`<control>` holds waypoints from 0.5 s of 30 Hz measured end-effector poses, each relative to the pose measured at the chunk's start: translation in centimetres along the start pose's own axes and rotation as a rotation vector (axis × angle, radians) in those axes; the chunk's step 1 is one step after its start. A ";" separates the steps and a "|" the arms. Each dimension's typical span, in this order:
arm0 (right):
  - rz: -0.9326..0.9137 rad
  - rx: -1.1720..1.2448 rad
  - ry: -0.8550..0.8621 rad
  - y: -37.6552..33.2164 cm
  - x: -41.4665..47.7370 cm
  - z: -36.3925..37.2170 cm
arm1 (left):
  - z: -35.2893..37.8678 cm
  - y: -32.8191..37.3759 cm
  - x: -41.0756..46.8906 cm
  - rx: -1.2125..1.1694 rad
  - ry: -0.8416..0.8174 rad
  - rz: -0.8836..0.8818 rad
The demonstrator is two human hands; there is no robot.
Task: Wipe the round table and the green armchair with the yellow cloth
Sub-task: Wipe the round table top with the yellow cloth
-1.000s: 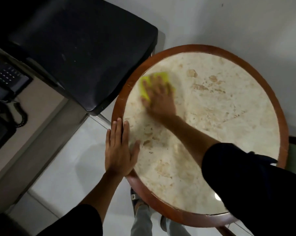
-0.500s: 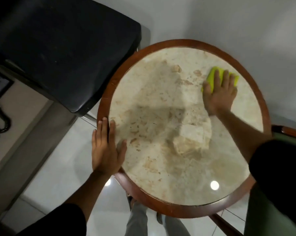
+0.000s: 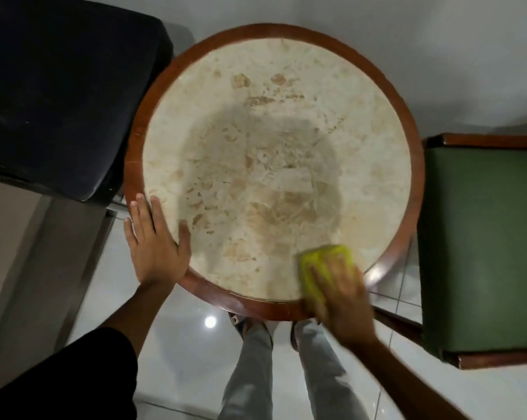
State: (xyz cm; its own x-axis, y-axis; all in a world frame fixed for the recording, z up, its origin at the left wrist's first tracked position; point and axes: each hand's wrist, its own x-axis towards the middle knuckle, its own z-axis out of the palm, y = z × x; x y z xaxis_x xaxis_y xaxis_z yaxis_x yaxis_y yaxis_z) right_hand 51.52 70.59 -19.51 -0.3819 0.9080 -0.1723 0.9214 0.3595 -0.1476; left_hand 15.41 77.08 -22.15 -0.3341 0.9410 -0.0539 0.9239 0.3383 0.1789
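Observation:
The round table [image 3: 286,37] has a beige marbled top inside a brown wooden rim and fills the middle of the view. My right hand [image 3: 341,295], blurred by motion, presses the yellow cloth [image 3: 319,262] flat on the table's near right edge, partly over the rim. My left hand [image 3: 156,247] lies flat with fingers spread on the near left rim, holding nothing. The green armchair [image 3: 480,247] with its wooden frame stands right of the table, touched by neither hand.
A black padded chair [image 3: 65,86] stands close against the table's left side. A grey counter edge [image 3: 10,237] runs along the far left. My legs and feet [image 3: 256,359] stand on glossy white floor tiles below the table.
My right hand swept the yellow cloth from the far left of the tabletop, across the far right, down to the near right edge. My left hand stayed on the rim.

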 end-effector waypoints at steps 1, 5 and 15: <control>0.144 0.027 0.003 2.3 0.7 -1.0 | 0.0 0.0 0.0 0.007 -0.002 0.007; 0.492 0.141 0.026 4.1 3.7 -3.4 | -0.6 0.5 -0.1 0.017 0.001 0.011; -0.091 0.113 -0.061 -7.3 6.9 -1.7 | -1.3 9.2 -3.9 -0.155 0.026 0.429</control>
State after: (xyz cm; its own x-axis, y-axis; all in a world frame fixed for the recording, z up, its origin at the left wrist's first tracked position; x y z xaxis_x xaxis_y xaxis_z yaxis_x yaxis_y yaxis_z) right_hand 42.26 74.56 -18.01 -0.4704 0.8567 -0.2118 0.8701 0.4101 -0.2734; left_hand 25.00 76.53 -19.05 0.0664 0.9945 0.0815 0.9416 -0.0895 0.3246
